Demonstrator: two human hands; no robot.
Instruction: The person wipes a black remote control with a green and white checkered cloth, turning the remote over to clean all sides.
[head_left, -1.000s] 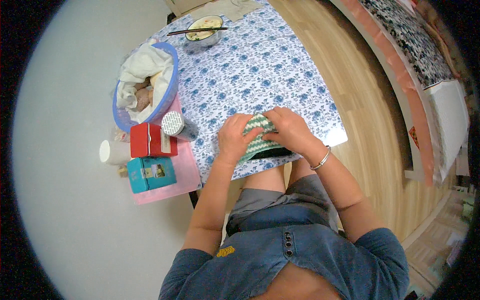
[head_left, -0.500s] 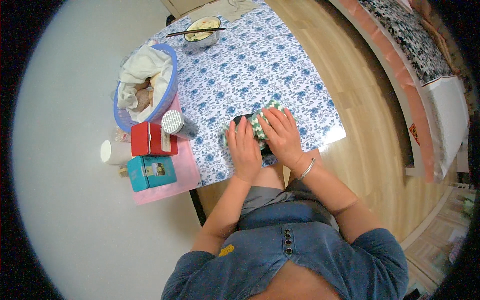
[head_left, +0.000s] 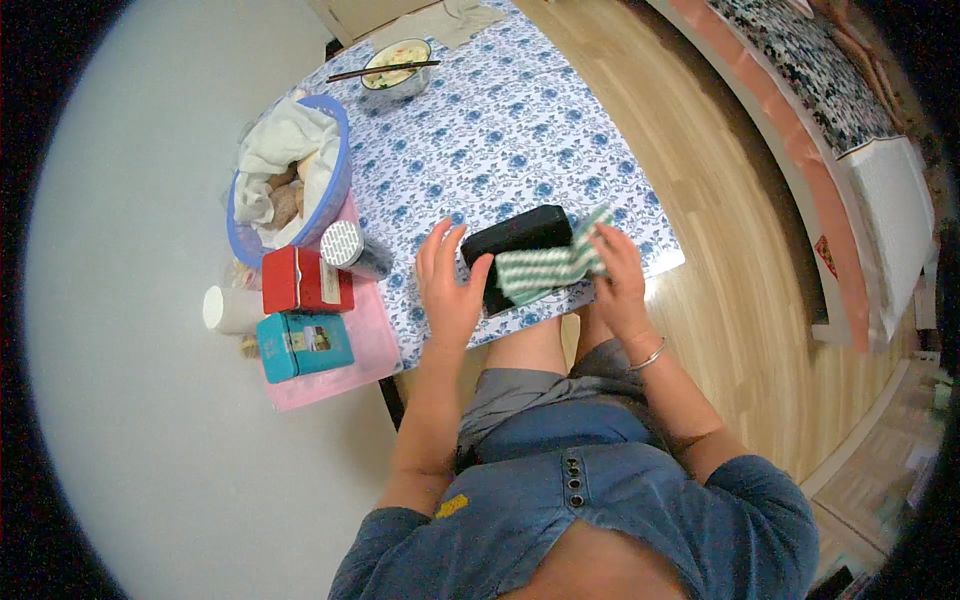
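Note:
A black oblong case (head_left: 515,232) lies near the front edge of the table, and a dark part of it shows below the cloth as well. Over its near side hangs a green-and-white striped knitted cloth (head_left: 540,268). My right hand (head_left: 622,280) pinches the right end of this cloth and lifts it a little. My left hand (head_left: 452,287) is open at the left end of the case, thumb apart from the fingers; whether the thumb touches the case or cloth I cannot tell.
Left of my hands stand a dark jar with a patterned lid (head_left: 357,250), a red tin (head_left: 307,280) and a teal tin (head_left: 305,346). Behind them is a blue basket (head_left: 343,165) with cloth and bread-like pieces. A bowl (head_left: 396,85) with chopsticks sits at the far end.
Both hands lay on the bundled cloth before. They have moved apart, the right one drawing the cloth's end to the right, and more of the black case shows.

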